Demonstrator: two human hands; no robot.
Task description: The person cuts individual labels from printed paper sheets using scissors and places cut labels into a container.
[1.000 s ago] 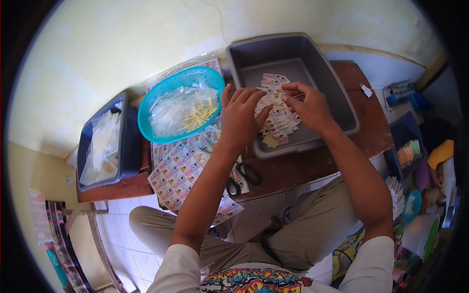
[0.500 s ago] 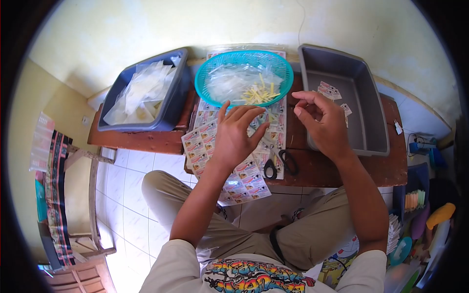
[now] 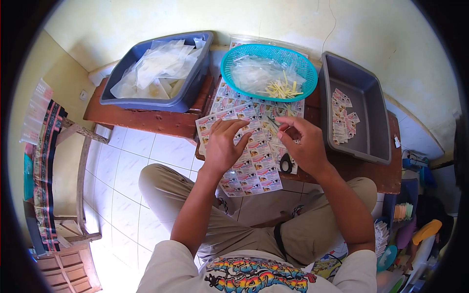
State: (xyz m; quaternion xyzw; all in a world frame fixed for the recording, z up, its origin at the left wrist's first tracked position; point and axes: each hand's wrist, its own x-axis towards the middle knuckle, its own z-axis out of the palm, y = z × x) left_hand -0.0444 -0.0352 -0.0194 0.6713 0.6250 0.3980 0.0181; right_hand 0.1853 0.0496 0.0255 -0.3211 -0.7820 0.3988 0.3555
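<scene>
Over the printed label sheets (image 3: 254, 168), my left hand (image 3: 224, 146) hovers or rests with its fingers apart and nothing in it. My right hand (image 3: 304, 144) is just to the right, above the scissors (image 3: 286, 163); its thumb and index finger are parted, the other fingers curled, and nothing shows between them. The hand hides part of the scissors, whose black handle and blade tips show. Behind the hands, a teal basket (image 3: 225, 73) has clear plastic bags (image 3: 254, 75) and yellow strips (image 3: 282, 89). Cut labels (image 3: 342, 119) lie inside the grey tub (image 3: 383, 105).
A blue-grey tub (image 3: 151, 103) of translucent packets (image 3: 159, 63) stands on the wooden bench (image 3: 141, 122) at left. A white plug (image 3: 396, 141) lies by the bench's right end. At far right, a person's yellow sleeve (image 3: 426, 232) shows near a blue bin (image 3: 408, 190) and other containers.
The view has swung right to left, so the tubs and basket sit differently in it. Both hands have left the cut labels in the grey tub and are now over the sheets and scissors.
</scene>
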